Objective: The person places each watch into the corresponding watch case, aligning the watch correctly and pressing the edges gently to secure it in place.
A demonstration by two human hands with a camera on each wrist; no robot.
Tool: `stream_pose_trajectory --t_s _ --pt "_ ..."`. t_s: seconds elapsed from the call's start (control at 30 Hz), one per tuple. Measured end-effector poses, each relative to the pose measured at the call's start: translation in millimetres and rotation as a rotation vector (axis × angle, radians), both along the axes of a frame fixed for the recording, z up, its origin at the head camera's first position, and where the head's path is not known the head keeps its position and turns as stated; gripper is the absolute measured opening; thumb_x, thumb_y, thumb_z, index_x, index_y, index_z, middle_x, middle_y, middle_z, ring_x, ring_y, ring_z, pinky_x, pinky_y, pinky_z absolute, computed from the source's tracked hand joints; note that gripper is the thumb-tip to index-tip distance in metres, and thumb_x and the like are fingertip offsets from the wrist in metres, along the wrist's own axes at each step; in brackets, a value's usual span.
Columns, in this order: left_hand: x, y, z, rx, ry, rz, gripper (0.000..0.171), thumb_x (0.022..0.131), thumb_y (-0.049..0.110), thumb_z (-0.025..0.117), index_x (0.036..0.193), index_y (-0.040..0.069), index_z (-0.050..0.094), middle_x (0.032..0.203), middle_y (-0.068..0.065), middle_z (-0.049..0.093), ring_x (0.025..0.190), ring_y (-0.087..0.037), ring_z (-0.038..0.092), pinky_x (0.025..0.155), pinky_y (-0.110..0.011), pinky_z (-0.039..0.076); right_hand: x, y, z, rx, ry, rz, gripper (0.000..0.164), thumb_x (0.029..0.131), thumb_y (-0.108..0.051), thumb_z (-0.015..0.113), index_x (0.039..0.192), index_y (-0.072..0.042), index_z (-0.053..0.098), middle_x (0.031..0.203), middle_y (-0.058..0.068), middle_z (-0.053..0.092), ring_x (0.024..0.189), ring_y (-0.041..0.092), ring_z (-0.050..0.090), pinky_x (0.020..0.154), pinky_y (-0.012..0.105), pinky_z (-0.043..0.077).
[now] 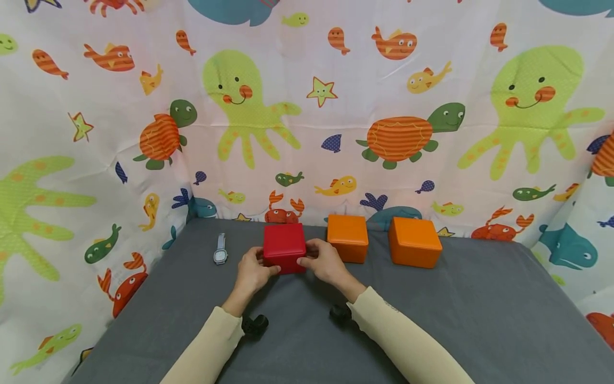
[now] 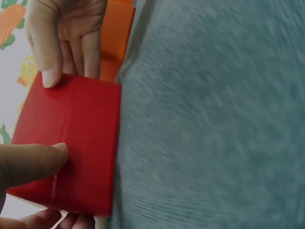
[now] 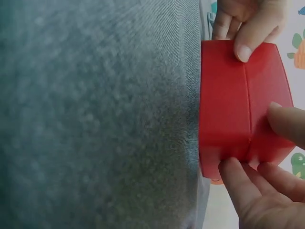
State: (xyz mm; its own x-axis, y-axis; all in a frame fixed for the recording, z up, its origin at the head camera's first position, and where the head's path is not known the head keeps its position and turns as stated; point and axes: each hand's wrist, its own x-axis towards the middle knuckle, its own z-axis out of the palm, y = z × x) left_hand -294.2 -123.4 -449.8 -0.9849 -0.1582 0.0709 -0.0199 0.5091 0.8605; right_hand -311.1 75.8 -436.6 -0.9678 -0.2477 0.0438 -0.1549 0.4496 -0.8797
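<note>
A glossy red box (image 1: 284, 244) with a lid seam stands on the grey cloth, lid down on all sides. My left hand (image 1: 254, 271) grips its left side, thumb on the front face and fingers along the side. From the right, my right hand (image 1: 328, 261) holds the box the same way, its thumb near the front right edge. Both thumbs show on the front face in the left wrist view, where the red box (image 2: 81, 138) fills the left part. In the right wrist view, fingertips press the side of the red box (image 3: 228, 95).
Two orange boxes, one (image 1: 347, 239) close beside my right hand and another (image 1: 414, 242) farther right, stand at the back. A wristwatch (image 1: 220, 249) lies left of the red box. Behind rises a curtain (image 1: 307, 176) printed with sea animals. Grey cloth (image 1: 297, 341) covers the table.
</note>
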Motion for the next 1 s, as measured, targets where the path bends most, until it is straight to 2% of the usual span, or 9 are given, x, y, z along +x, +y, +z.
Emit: stream_pose_trajectory --t_s 0.2,0.53,0.7,0.77,0.87,1.0 --pt "-3.0 -3.8 -3.9 0.058 -0.043 -0.010 0.061 0.073 0.005 0.080 0.126 -0.007 0.053 0.117 -0.023 0.061 0.102 -0.035 0.063 0.084 -0.044 0.053 -7.5 -2.3 -2.9 0.024 -0.016 -0.009 0.052 0.085 -0.022 0.074 0.128 -0.004 0.053 0.115 0.008 0.062 0.099 0.021 0.061 0.085 0.037 0.053" --pt "-4.2 -3.2 -2.2 0.066 -0.019 -0.001 0.054 0.075 0.011 0.080 0.120 -0.007 0.058 0.111 -0.022 0.064 0.094 -0.033 0.065 0.078 -0.042 0.055 -6.9 -5.8 -0.2 0.012 -0.011 -0.058 0.055 0.089 -0.029 0.069 0.133 -0.008 0.043 0.114 0.013 0.065 0.095 0.021 0.065 0.078 0.036 0.055" --pt "-4.4 -2.2 -2.6 0.080 -0.021 0.022 0.054 0.073 0.008 0.081 0.120 -0.007 0.058 0.111 -0.022 0.064 0.096 -0.033 0.065 0.079 -0.042 0.055 -5.2 -6.5 0.5 0.082 0.027 -0.022 0.057 0.090 -0.026 0.068 0.136 -0.008 0.040 0.117 0.013 0.064 0.099 0.021 0.064 0.078 0.035 0.055" --pt "-4.7 -2.0 -3.2 0.089 -0.029 0.027 0.055 0.073 0.008 0.082 0.121 -0.006 0.058 0.112 -0.021 0.063 0.097 -0.033 0.064 0.081 -0.043 0.054 -4.4 -6.5 1.3 0.129 0.070 0.011 0.061 0.090 -0.023 0.068 0.139 -0.007 0.037 0.123 0.013 0.060 0.102 0.023 0.062 0.079 0.035 0.055" --pt "-4.8 -1.9 -4.0 0.107 -0.040 0.031 0.056 0.072 0.008 0.082 0.121 -0.005 0.057 0.112 -0.021 0.063 0.099 -0.032 0.064 0.082 -0.043 0.054 -3.6 -7.1 4.0 0.275 0.178 0.059 0.069 0.088 -0.021 0.071 0.144 -0.009 0.032 0.135 0.012 0.047 0.109 0.025 0.056 0.086 0.037 0.053" --pt "-4.3 -2.0 -4.1 0.120 -0.041 0.038 0.055 0.072 0.007 0.082 0.121 -0.005 0.058 0.111 -0.020 0.064 0.098 -0.032 0.064 0.081 -0.043 0.054 -5.6 -7.6 10.4 0.532 0.422 0.141 0.075 0.083 -0.024 0.076 0.144 -0.014 0.034 0.144 0.012 0.036 0.118 0.028 0.050 0.096 0.040 0.047"
